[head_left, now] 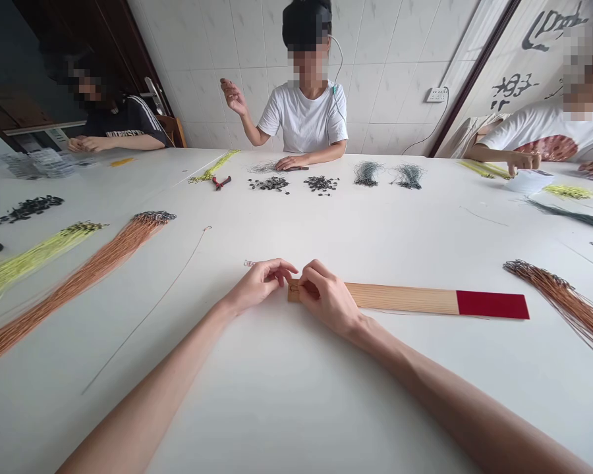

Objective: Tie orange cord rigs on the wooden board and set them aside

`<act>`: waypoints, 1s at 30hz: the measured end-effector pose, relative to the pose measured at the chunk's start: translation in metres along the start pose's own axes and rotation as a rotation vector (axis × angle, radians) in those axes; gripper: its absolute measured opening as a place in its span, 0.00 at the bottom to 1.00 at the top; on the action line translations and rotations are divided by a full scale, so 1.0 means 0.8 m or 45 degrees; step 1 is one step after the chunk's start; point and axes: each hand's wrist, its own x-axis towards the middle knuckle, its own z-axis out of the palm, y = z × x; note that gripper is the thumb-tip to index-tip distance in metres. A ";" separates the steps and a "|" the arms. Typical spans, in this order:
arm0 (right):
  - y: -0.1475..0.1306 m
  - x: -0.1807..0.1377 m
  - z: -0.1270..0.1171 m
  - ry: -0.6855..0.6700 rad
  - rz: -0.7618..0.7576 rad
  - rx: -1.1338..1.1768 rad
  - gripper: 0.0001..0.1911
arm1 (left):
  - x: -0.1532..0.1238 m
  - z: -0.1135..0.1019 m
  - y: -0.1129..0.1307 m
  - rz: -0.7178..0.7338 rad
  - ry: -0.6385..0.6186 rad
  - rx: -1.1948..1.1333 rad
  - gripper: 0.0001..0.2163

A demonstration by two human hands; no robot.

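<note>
Where the wearer's two hands meet at the left end of a flat wooden strip (405,297), the strip lies lengthwise across the white surface (277,395), its right end covered by a red section (493,305). The right hand (329,296) rests over the strip near that left end, fingers bent inward in a narrow posture; whether they are closed on anything fine cannot be told. The left hand (257,284) lies just beyond the same end, fingers curved toward the strip; its grip, likewise, cannot be determined. A fine strand (415,314) shows along the strip's near edge.

To the left of the left hand, a single line (145,320) with a small hook at its far end lies obliquely on the surface. Farther left are an orange bundle (93,268) and a yellow bundle (34,257) of strands; a brown-orange bundle (563,293) lies to the right of the strip. Across the surface, a person in a white shirt (304,115) sits with one hand raised and the other resting on the surface, behind two groups of small black pieces (321,184) and a red-handled tool (220,183).
</note>
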 end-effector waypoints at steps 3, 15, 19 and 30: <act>0.000 0.001 0.000 0.004 -0.005 0.010 0.07 | -0.001 0.000 0.001 0.005 -0.017 0.013 0.14; 0.001 0.001 0.001 0.035 -0.033 -0.002 0.07 | -0.003 -0.001 0.004 0.018 -0.071 0.053 0.10; 0.002 0.001 0.002 0.037 -0.046 -0.008 0.06 | -0.003 0.000 0.004 0.023 -0.087 0.045 0.10; 0.002 0.000 0.002 0.060 -0.051 -0.011 0.06 | -0.003 0.002 0.004 0.018 -0.078 0.074 0.11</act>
